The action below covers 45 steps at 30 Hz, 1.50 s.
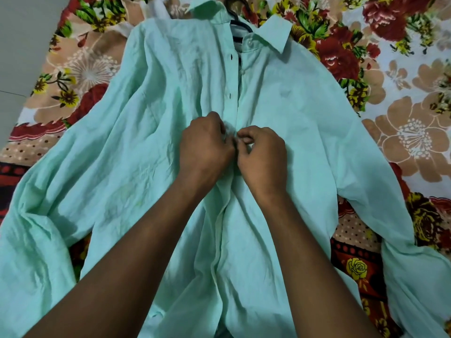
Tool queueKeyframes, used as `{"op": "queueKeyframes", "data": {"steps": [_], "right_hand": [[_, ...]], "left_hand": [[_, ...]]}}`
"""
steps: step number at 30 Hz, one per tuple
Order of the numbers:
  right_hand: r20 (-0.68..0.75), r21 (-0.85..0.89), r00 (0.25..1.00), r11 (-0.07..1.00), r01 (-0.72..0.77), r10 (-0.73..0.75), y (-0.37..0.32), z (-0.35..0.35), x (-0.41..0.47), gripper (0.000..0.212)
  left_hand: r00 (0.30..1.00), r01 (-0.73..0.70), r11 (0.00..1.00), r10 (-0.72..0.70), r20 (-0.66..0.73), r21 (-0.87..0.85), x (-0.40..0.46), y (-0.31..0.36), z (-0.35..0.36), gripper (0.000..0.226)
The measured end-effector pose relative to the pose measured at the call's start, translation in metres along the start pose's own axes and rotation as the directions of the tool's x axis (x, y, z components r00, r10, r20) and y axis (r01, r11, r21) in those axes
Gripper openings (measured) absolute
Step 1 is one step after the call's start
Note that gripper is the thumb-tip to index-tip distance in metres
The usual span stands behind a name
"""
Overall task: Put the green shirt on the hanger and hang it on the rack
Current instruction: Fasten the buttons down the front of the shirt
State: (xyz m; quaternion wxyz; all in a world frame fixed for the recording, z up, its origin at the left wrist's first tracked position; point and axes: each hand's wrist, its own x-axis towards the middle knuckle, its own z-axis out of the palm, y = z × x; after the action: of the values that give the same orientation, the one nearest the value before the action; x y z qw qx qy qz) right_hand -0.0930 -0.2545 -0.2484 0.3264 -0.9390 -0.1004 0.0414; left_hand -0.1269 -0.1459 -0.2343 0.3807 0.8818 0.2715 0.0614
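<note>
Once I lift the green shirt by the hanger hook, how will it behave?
Likely floppy: the green shirt lies creased, sleeves sprawled over the floral bedsheet. The upper placket looks unbuttoned, so it may gape or slip off the black hanger. Probably light; both hands bunch it easily.

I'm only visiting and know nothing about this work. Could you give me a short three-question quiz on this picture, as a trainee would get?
1. True or false: the black hanger shows at the collar of the green shirt.
2. Which hands pinch the shirt's front edges? A) left hand only B) right hand only C) both
3. Fill in: the shirt lies on a ____-patterned bedspread.

Key: 1 true; 2 C; 3 floral.
</note>
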Motion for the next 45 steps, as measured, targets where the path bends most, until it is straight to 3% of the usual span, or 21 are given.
{"op": "queueKeyframes", "data": {"steps": [4,7,12,16,19,24,27,30,32,37,42,45], "right_hand": [[-0.044,-0.051,0.998,0.998,0.032,-0.034,0.001,0.003,0.001,0.008],[-0.059,-0.042,0.996,0.997,0.058,-0.061,0.003,0.004,0.0,0.007],[-0.056,0.048,0.992,0.992,0.115,-0.112,0.006,0.002,-0.002,0.006],[-0.038,0.024,0.985,0.985,0.17,-0.169,0.003,0.0,-0.006,0.009],[-0.037,-0.059,0.988,0.987,0.15,-0.153,0.001,0.006,-0.004,0.014],[-0.089,-0.024,0.99,0.994,0.11,-0.112,0.004,0.011,-0.001,0.011],[-0.103,0.179,0.995,0.983,0.037,-0.018,0.006,0.006,0.002,0.013],[-0.072,0.452,0.99,0.889,-0.074,0.119,0.005,-0.008,0.003,0.011],[-0.033,0.503,0.99,0.858,-0.102,0.137,0.007,-0.014,0.003,0.013],[0.013,0.152,0.999,0.988,-0.04,0.038,0.014,-0.013,0.002,0.022],[-0.068,0.081,0.996,0.994,0.069,-0.064,-0.004,-0.011,-0.004,0.014],[0.02,0.013,0.995,0.995,0.1,-0.1,-0.005,-0.007,-0.011,0.011]], "left_hand": [[1.0,-0.021,1.0,0.021,-0.019,-0.003,0.0,-0.003,-0.005,0.015],[0.991,0.133,0.976,-0.136,-0.003,-0.173,-0.002,-0.007,-0.013,0.013],[0.921,0.386,0.8,-0.365,0.137,-0.459,0.002,-0.008,-0.022,0.013],[0.896,0.438,0.75,-0.407,0.177,-0.496,0.007,-0.004,-0.023,0.013],[0.875,0.48,0.723,-0.438,0.208,-0.497,0.01,-0.005,-0.022,0.013],[0.831,0.548,0.654,-0.497,0.251,-0.521,0.013,-0.003,-0.021,0.017],[0.822,0.561,0.642,-0.506,0.261,-0.522,0.013,0.001,-0.02,0.014],[0.829,0.553,0.642,-0.49,0.272,-0.531,0.012,0.002,-0.021,0.012],[0.83,0.553,0.638,-0.474,0.293,-0.536,0.01,-0.001,-0.021,0.016],[0.838,0.544,0.667,-0.462,0.29,-0.508,0.007,-0.003,-0.019,0.021],[0.837,0.545,0.659,-0.459,0.296,-0.519,0.008,-0.002,-0.022,0.017],[0.827,0.559,0.64,-0.472,0.304,-0.527,0.008,-0.002,-0.024,0.019]]}}
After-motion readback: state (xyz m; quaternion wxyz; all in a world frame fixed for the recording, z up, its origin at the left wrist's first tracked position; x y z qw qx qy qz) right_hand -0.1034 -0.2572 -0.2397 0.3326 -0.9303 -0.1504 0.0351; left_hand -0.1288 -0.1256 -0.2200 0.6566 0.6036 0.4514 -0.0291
